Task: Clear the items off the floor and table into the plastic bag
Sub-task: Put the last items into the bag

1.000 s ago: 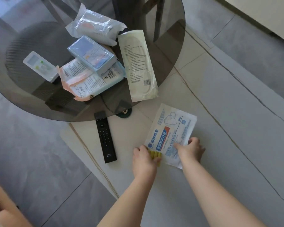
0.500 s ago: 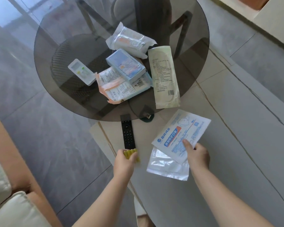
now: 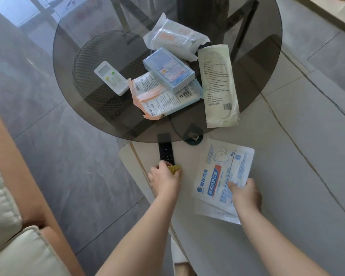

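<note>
Below glass table (image 3: 72, 56) rim, over pale floor (image 3: 287, 176): right hand (image 3: 244, 196) pinching mask packet (image 3: 223, 172); left hand (image 3: 163, 179) gripping yellow item (image 3: 175, 168), touching black remote (image 3: 166, 153).

Five packets (image 3: 220, 87) on the table (image 3: 72, 56), perhaps two held; two remotes (image 3: 111, 78).

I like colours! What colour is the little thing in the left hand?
Yellow, peeking out of the left hand, in the head view.
</note>
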Available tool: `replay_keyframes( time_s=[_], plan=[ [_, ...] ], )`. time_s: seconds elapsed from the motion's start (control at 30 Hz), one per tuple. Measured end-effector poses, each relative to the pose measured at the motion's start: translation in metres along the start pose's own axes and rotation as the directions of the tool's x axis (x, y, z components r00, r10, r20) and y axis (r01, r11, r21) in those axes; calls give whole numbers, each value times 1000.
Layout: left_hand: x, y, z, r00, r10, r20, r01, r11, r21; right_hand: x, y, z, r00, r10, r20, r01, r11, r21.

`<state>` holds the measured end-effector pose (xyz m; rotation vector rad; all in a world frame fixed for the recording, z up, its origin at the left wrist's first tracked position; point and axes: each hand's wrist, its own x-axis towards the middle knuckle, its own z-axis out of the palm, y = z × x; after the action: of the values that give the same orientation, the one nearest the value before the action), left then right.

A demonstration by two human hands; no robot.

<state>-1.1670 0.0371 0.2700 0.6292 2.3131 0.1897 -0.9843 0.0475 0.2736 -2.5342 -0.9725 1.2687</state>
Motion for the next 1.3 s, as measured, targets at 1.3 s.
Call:
replay_keyframes(
  time_s=[1.3],
  plan=[
    [-376,-232,-339,913,-404,56,130,157,-979,-446,-87,-86,371,-336,866,442,884,154]
  ],
)
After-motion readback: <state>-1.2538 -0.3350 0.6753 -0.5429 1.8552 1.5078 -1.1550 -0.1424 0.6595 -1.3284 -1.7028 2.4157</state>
